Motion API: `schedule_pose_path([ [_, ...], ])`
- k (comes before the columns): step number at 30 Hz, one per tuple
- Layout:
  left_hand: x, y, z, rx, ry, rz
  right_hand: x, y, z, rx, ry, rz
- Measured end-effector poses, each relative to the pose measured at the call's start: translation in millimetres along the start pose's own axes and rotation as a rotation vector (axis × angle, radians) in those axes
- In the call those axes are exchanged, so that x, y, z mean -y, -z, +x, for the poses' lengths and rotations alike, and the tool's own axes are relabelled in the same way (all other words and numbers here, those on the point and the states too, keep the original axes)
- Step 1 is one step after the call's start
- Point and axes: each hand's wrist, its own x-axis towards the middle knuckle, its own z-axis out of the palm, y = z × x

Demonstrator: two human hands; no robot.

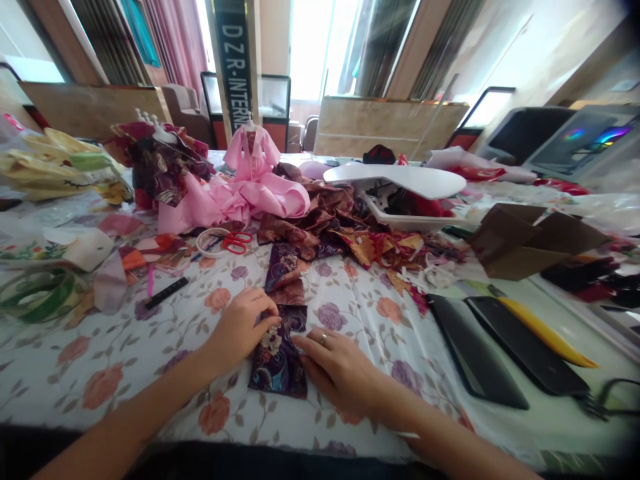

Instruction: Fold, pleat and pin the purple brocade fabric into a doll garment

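A dark purple patterned cloth strip [280,363] lies flat on the flowered tablecloth in front of me, its far end running up to a heap of brown cloth [333,207]. My left hand [243,327] rests at the strip's left edge, thumb and fingers bent with a gap between them. On the right edge lies my right hand [337,367], a ring on one finger, its fingers stretched out and touching the fabric. A reddish-brown section [289,292] crosses the strip just beyond my hands.
Red-handled scissors [236,242], a tape roll [43,293] and a black bar [167,293] lie to the left. Behind stands a small form in a pink dress [253,157]. At right are an open cardboard box [530,243] and a black phone-like slab [477,353].
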Motion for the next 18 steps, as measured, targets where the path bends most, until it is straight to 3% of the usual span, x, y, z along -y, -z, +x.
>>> schedule_pose_path([
  [8,-3.5,-7.8,-0.7,0.275,-0.050,0.046,-1.4,0.1,6.0,0.016,0.088,-0.030],
  [13,-3.8,-1.3,4.0,0.210,-0.060,0.087,-4.4,0.2,8.1,0.048,0.045,0.025],
  [18,-12.4,20.6,-13.7,0.054,0.092,0.005,-11.3,-0.6,2.8,-0.082,-0.112,0.240],
])
